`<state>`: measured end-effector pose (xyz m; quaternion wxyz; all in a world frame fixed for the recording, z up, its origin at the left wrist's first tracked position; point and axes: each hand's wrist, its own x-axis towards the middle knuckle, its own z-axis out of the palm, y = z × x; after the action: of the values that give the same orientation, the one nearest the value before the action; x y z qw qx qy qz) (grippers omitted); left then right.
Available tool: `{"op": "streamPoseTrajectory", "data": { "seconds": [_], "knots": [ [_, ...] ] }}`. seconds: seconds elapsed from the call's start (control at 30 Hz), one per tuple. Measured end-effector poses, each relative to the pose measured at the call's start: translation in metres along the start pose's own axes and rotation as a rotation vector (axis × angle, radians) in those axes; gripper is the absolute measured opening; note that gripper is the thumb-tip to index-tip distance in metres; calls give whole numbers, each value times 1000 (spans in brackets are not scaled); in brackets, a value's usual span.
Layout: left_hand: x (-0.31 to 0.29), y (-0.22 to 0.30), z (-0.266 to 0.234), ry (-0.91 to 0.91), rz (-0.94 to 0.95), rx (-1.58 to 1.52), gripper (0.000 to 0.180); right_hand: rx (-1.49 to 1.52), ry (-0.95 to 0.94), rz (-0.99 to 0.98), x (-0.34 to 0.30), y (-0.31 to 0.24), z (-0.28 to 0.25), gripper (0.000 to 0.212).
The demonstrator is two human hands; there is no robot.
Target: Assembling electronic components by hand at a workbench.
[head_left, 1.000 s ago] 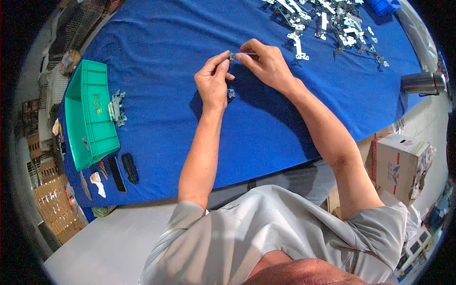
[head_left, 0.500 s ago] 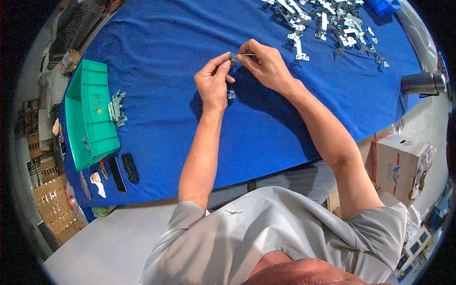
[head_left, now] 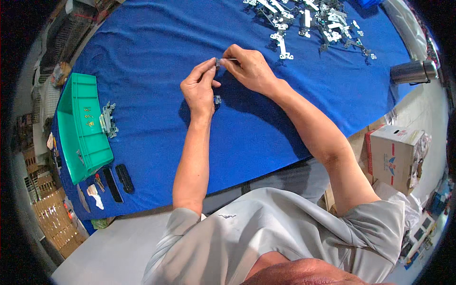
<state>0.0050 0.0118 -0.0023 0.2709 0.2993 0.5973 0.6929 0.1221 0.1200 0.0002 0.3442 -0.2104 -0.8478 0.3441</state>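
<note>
Left hand (head_left: 198, 90) pinches metal part (head_left: 217, 62) at fingertips | right hand (head_left: 249, 71) grips thin rod (head_left: 231, 59), long axis left-right | part between hands, left of rod, over table (head_left: 152, 90) | part's axis, rod contact: cannot tell

Greyish held piece (head_left: 218, 62), plain blue cloth (head_left: 156, 114), green bin (head_left: 90, 97), silver-and-black brackets (head_left: 306, 20), grey shirt (head_left: 280, 223)

Fairly bright overhead light falls on the bench (head_left: 147, 156), where the left hand (head_left: 198, 92) and right hand (head_left: 251, 71) cast dark shadows (head_left: 268, 111). Metal parts (head_left: 307, 19) glare near the far right corner. Lines bend toward the black, grainy rim; small details look soft.
</note>
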Motion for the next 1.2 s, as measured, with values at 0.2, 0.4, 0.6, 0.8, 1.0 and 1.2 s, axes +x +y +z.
{"op": "streamPoseTrajectory", "data": {
  "seconds": [0.2, 0.4, 0.6, 0.8, 1.0, 1.2],
  "knots": [
    [0, 0, 1, -4, -10, -3, 19, 70, 50, 4, 0, -2, 2, 26],
    [-1, 1, 1, -13, -10, -9, 19, -75, -45, 39, 1, 1, 1, 27],
    [-1, 0, 2, 3, -16, 12, 19, -7, 69, -26, -2, 3, 7, 21],
    [-1, -1, 1, 1, -4, -4, 18, -81, -23, 55, 1, 2, -1, 29],
    [0, 1, 1, 0, -11, 14, 19, 22, 58, 1, 1, -3, -1, 26],
    [-1, 7, 1, 3, -10, 25, 19, -14, 15, 28, 2, -1, -1, 27]
  ]
}}
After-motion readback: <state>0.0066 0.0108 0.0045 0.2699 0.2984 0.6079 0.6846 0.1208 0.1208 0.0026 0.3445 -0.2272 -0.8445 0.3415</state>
